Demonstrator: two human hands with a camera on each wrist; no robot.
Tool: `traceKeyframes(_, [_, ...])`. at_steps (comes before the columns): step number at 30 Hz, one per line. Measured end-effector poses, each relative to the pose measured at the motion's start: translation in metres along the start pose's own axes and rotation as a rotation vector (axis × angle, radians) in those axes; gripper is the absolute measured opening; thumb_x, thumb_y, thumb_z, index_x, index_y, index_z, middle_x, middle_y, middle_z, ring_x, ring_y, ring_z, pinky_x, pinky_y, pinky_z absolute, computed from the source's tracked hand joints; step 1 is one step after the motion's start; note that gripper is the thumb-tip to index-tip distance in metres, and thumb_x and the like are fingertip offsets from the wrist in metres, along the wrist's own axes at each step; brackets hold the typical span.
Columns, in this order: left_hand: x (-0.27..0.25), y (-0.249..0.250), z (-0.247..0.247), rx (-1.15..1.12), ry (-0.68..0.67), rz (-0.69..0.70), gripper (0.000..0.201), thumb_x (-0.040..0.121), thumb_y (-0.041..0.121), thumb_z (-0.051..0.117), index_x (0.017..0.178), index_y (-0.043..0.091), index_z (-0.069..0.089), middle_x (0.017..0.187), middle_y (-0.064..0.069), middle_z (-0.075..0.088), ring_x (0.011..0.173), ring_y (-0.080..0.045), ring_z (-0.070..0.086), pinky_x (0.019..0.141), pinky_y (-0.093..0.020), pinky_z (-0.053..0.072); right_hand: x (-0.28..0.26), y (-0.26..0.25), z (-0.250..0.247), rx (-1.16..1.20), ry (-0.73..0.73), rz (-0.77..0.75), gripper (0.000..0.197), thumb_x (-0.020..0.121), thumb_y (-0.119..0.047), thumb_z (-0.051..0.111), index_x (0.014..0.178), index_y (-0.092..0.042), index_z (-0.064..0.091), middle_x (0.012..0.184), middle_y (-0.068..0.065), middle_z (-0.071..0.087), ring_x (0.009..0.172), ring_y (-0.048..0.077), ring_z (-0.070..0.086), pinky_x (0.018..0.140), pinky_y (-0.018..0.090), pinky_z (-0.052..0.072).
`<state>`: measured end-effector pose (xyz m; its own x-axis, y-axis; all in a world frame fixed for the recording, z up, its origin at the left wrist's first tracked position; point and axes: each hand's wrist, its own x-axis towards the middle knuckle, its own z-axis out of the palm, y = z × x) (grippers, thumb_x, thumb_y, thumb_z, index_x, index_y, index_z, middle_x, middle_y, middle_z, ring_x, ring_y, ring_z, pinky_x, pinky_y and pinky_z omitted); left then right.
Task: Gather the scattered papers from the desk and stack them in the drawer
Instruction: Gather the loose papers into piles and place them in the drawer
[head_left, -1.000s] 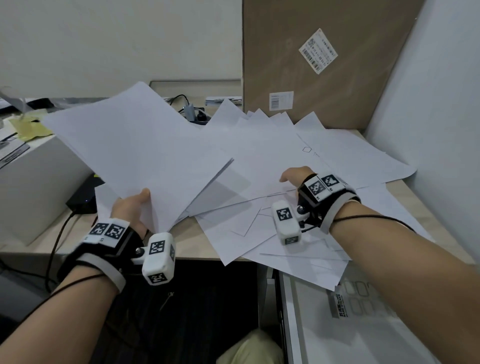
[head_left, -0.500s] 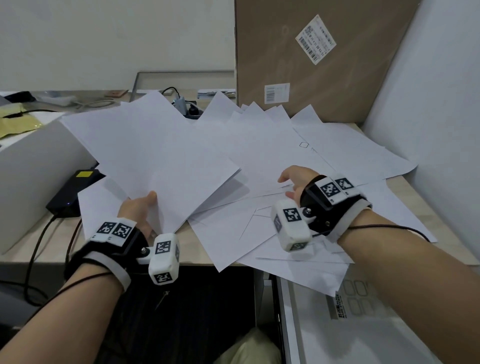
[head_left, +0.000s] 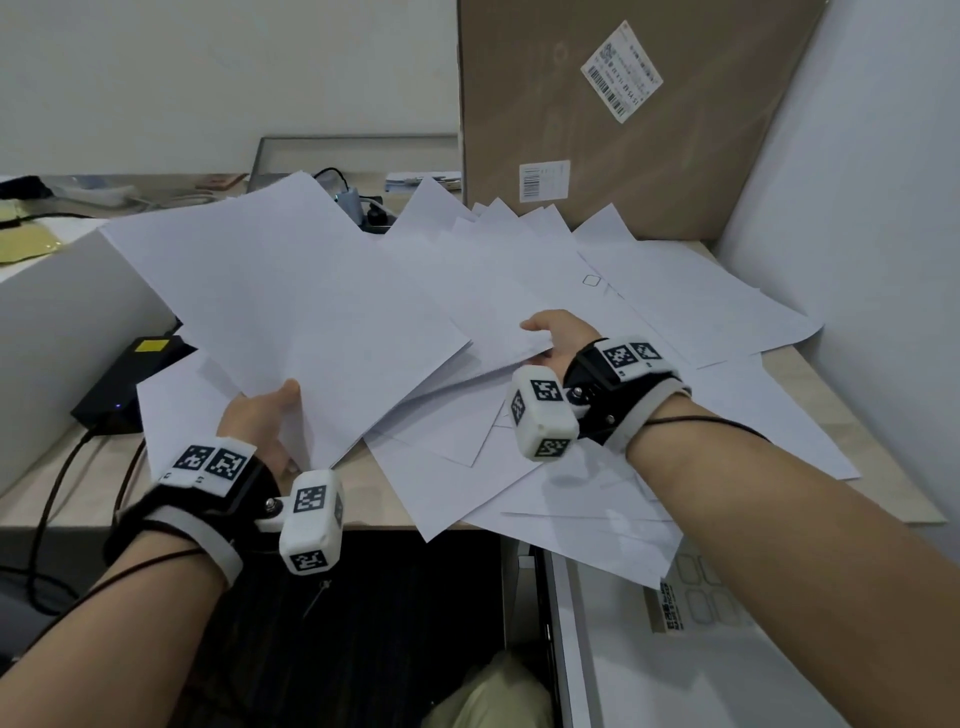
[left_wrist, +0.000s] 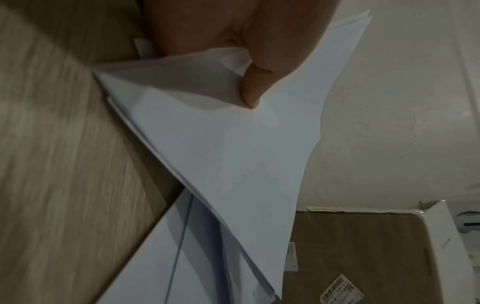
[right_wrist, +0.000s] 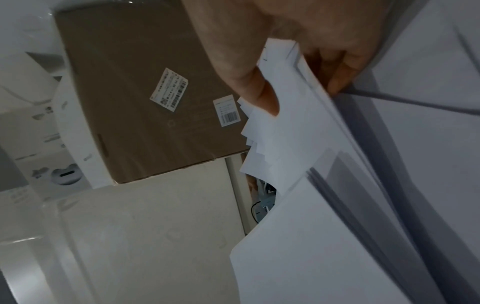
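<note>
Several white sheets (head_left: 519, 467) lie scattered and overlapping across the wooden desk (head_left: 67, 499). My left hand (head_left: 265, 421) pinches a bundle of sheets (head_left: 291, 301) by its near corner, thumb on top, and holds it tilted above the desk's left half; the left wrist view shows the bundle (left_wrist: 233, 154) between thumb and fingers. My right hand (head_left: 556, 338) grips the near edge of another batch of sheets (head_left: 498, 291) at the desk's middle, thumb over, fingers under (right_wrist: 337, 78). The white drawer (head_left: 623, 649) stands open below the desk's front right edge.
A tall cardboard box (head_left: 623, 114) leans against the back wall. A white box (head_left: 57, 322) stands at the left, with a black device (head_left: 130, 384) and cables beside it. A white partition (head_left: 872, 260) closes the right side. A power strip (head_left: 363, 208) lies behind the papers.
The left hand's bundle has dropped lower and nearer the desk's middle. The right hand has slid under sheet edges and lifted a batch, moving slightly away from me.
</note>
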<state>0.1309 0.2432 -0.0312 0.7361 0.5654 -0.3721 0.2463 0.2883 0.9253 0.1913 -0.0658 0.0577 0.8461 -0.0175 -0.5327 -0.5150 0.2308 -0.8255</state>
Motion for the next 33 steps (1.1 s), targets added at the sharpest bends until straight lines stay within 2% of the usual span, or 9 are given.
traceKeyframes(3, [0.020,-0.006,-0.016,-0.074,-0.010,-0.026,0.079,0.052,0.042,0.080,0.124,0.021,0.055,0.120,-0.008,0.066,0.105,-0.039,0.062,0.083,-0.067,0.046,0.014,0.001,0.008,-0.059,0.022,-0.034,0.028,0.074,-0.015,0.070,0.098,-0.002,0.061,0.092,0.014,0.062,0.084,0.031,0.065,0.079,0.042,0.056])
traceKeyframes(6, [0.056,-0.014,-0.036,-0.103,0.014,-0.010,0.085,0.044,0.043,0.083,0.123,0.026,0.056,0.118,-0.003,0.067,0.109,-0.036,0.062,0.090,-0.064,0.043,0.038,0.003,0.016,-0.151,0.071,-0.076,0.066,0.058,-0.036,0.079,0.115,-0.008,0.061,0.096,0.003,0.060,0.094,0.026,0.062,0.086,0.040,0.052])
traceKeyframes(12, [0.034,0.001,-0.027,-0.099,0.031,0.011,0.073,0.061,0.036,0.079,0.126,0.020,0.052,0.122,0.001,0.063,0.113,-0.030,0.059,0.097,-0.056,0.044,0.031,0.005,0.021,-0.220,-0.064,-0.076,0.017,0.085,-0.029,0.067,0.089,-0.014,0.062,0.088,0.004,0.059,0.079,0.019,0.056,0.062,0.025,0.043])
traceKeyframes(15, [0.033,-0.001,-0.026,-0.128,0.010,0.004,0.071,0.063,0.033,0.078,0.129,0.024,0.052,0.119,-0.003,0.066,0.108,-0.033,0.062,0.094,-0.057,0.045,0.031,0.007,0.019,-0.152,-0.174,-0.015,0.013,0.084,-0.024,0.070,0.085,-0.013,0.062,0.090,0.010,0.066,0.081,0.026,0.063,0.074,0.034,0.056])
traceKeyframes(19, [0.035,-0.002,-0.028,-0.118,0.000,0.000,0.075,0.057,0.036,0.079,0.127,0.023,0.053,0.119,-0.003,0.067,0.110,-0.034,0.062,0.093,-0.058,0.045,0.023,0.011,0.030,-0.202,-0.338,0.044,0.008,0.089,-0.016,0.065,0.090,-0.009,0.061,0.084,0.011,0.067,0.069,0.023,0.067,0.048,0.029,0.055])
traceKeyframes(22, [0.034,0.000,-0.026,-0.072,0.023,0.028,0.067,0.066,0.034,0.075,0.127,0.017,0.053,0.120,0.001,0.064,0.111,-0.028,0.061,0.096,-0.052,0.046,0.028,0.020,0.046,-0.238,-0.358,0.043,0.007,0.092,-0.011,0.059,0.087,-0.006,0.060,0.076,0.010,0.070,0.065,0.022,0.068,0.049,0.031,0.056])
traceKeyframes(27, [0.029,0.002,-0.026,-0.114,0.002,0.019,0.065,0.066,0.033,0.073,0.127,0.022,0.055,0.116,-0.003,0.068,0.106,-0.032,0.064,0.093,-0.055,0.047,0.038,0.020,0.051,-0.363,-0.227,-0.107,0.035,0.090,0.000,0.052,0.125,-0.001,0.050,0.121,0.015,0.057,0.103,0.025,0.062,0.068,0.027,0.056])
traceKeyframes(30, [0.033,0.004,-0.031,-0.137,-0.007,-0.013,0.074,0.059,0.037,0.078,0.128,0.023,0.054,0.117,-0.002,0.068,0.109,-0.032,0.063,0.094,-0.054,0.046,0.044,0.014,0.032,-0.362,-0.070,-0.260,0.014,0.087,-0.001,0.053,0.096,-0.007,0.061,0.104,0.013,0.061,0.107,0.027,0.061,0.074,0.026,0.051])
traceKeyframes(33, [0.048,-0.002,-0.037,-0.134,0.014,-0.016,0.075,0.056,0.038,0.080,0.126,0.024,0.056,0.118,-0.001,0.068,0.111,-0.032,0.062,0.096,-0.055,0.044,0.053,0.007,0.004,-0.165,0.040,-0.357,0.021,0.079,0.008,0.050,0.070,-0.008,0.059,0.081,0.009,0.065,0.094,0.036,0.065,0.084,0.044,0.052])
